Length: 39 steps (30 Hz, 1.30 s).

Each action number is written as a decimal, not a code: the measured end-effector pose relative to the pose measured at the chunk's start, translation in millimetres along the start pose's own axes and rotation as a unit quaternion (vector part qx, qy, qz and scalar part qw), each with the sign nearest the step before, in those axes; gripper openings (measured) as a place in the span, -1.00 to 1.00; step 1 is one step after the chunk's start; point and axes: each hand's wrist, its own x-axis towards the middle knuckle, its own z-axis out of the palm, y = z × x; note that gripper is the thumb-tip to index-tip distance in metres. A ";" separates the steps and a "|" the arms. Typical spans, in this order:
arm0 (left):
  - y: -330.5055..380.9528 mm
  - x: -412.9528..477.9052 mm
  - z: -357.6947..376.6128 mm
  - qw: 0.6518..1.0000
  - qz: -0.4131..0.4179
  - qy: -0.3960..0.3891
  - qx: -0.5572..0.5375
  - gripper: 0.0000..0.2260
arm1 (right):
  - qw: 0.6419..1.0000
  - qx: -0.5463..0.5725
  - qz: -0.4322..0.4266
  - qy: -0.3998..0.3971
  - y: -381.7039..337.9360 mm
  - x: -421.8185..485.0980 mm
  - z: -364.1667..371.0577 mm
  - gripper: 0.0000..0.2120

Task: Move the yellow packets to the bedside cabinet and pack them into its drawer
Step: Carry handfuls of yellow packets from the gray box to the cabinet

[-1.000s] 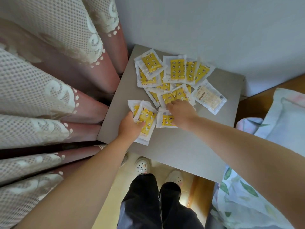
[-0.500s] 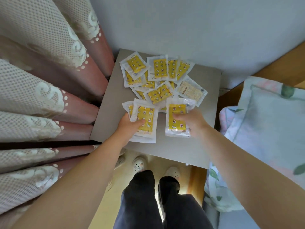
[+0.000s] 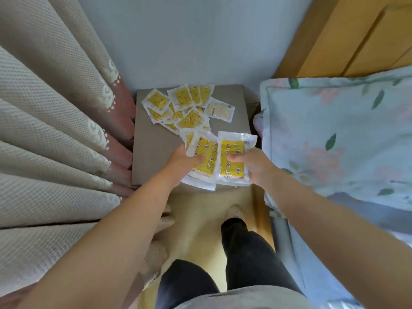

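Grey cabinet top point(image 3: 151, 152): left hand point(image 3: 180, 162), right hand point(image 3: 256, 163) each grip yellow packets point(image 3: 206, 156); loose pile behind.

The right hand point(image 3: 256, 166), a second earlier pressing on the loose pile of yellow packets point(image 3: 185, 108), had pinched one packet point(image 3: 231, 159) and drawn it back to the near edge of the cabinet top point(image 3: 151, 148). The left hand point(image 3: 182, 162) had pulled its fanned stack point(image 3: 205, 157) nearer too, just beside that packet.

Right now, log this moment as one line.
left hand: grips fanned yellow packets | right hand: grips another packet | loose packets: heaped on cabinet top
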 end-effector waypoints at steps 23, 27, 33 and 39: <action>-186.1 -308.2 209.3 0.811 -0.007 -0.473 0.344 -0.68 | 0.827 0.445 0.037 0.341 406.9 -375.3 -55.1 -0.77; -244.8 -401.1 270.7 0.735 0.004 -0.541 0.409 -0.65 | 0.763 0.525 0.013 0.378 511.4 -458.9 -61.4 -0.79; -367.7 -569.1 348.0 0.659 0.028 -0.582 0.475 -0.76 | 0.631 0.633 -0.014 0.448 681.2 -599.7 -50.7 -0.82; -486.7 -731.5 393.7 0.577 0.042 -0.610 0.542 -0.74 | 0.494 0.703 -0.028 0.511 824.5 -722.1 -14.4 -0.73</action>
